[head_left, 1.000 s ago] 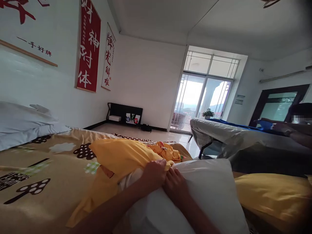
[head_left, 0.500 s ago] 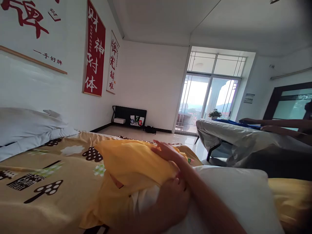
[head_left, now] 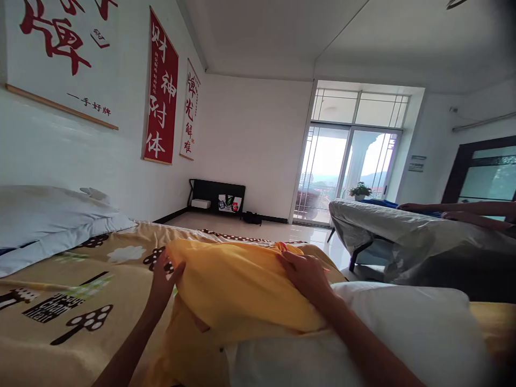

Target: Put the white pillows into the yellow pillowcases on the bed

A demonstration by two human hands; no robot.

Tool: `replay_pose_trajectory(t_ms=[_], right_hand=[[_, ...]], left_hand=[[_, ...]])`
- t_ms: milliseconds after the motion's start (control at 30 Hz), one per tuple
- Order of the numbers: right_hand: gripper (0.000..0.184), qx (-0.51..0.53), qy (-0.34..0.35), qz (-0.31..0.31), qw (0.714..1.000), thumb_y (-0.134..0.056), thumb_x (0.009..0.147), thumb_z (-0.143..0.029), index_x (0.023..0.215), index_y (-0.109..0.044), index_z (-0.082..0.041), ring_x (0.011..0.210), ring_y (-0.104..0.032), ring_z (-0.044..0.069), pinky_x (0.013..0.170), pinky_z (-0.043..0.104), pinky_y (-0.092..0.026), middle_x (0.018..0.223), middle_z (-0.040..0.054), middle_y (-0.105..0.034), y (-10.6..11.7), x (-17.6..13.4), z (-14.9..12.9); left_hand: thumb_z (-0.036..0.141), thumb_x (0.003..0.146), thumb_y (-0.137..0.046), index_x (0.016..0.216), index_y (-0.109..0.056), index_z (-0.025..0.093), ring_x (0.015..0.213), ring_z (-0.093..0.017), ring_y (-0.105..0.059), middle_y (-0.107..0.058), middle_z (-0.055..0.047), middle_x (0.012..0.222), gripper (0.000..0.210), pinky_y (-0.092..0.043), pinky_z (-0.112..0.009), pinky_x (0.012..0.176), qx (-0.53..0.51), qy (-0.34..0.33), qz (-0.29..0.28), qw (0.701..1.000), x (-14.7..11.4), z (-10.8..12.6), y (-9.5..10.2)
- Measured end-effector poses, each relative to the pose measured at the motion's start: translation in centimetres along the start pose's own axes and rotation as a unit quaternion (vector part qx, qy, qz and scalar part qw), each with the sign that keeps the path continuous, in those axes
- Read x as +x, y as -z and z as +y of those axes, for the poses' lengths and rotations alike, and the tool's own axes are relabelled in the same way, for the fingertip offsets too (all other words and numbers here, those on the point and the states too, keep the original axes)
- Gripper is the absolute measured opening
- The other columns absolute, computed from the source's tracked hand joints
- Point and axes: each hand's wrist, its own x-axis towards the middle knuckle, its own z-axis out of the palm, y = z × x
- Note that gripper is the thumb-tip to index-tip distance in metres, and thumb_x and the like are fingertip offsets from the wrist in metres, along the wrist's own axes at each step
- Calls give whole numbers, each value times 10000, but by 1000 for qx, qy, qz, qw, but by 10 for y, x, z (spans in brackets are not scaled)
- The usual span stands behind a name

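Note:
A yellow pillowcase lies spread over one end of a white pillow, whose other end sticks out to the right. My left hand pinches the far left corner of the pillowcase, thumb towards me. On its far right edge, my right hand grips the bunched yellow fabric, fingers curled over it. How far the pillow reaches inside the fabric is hidden. Beneath them is a beige patterned bed sheet with brown mushroom prints.
Another white pillow rests at the left by the wall. To the right, another person's hands are over a plastic-covered bed with blue cloth. A black low rack stands at the far wall, left of a glass sliding door.
My left hand has moved from beside my right wrist out to the pillowcase's left corner. My right hand has shifted right and slightly towards me, and the pillowcase is stretched wider.

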Motion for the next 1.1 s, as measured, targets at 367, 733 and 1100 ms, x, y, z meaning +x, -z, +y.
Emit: replay_pose_trajectory(t_ms=[367, 733, 1100], right_hand=[[300, -51, 15, -8, 999, -401, 905, -271, 775, -671, -261, 603, -609, 176, 542, 248, -324, 637, 14, -660, 41, -17, 25], [413, -62, 48, 72, 994, -342, 945, -382, 663, -606, -236, 568, -572, 172, 558, 270, -332, 631, 36, -650, 35, -29, 61], [295, -101, 137, 72, 983, -435, 917, -224, 775, -693, -248, 795, -587, 192, 717, 319, -383, 793, 33, -662, 18, -37, 79]], left_hand=[[611, 670, -659, 691, -528, 161, 518, -93, -432, -475, 45, 569, 469, -353, -197, 455, -166, 63, 12, 984, 31, 68, -8], [525, 715, -659, 652, -529, 174, 436, -82, -411, -465, 55, 507, 379, -316, -193, 397, -125, 49, -48, 990, 21, 104, -2], [519, 713, -654, 1122, -640, 133, 694, -195, -607, -698, -68, 826, 563, -473, -258, 593, -47, 68, -313, 946, 41, 84, -10]])
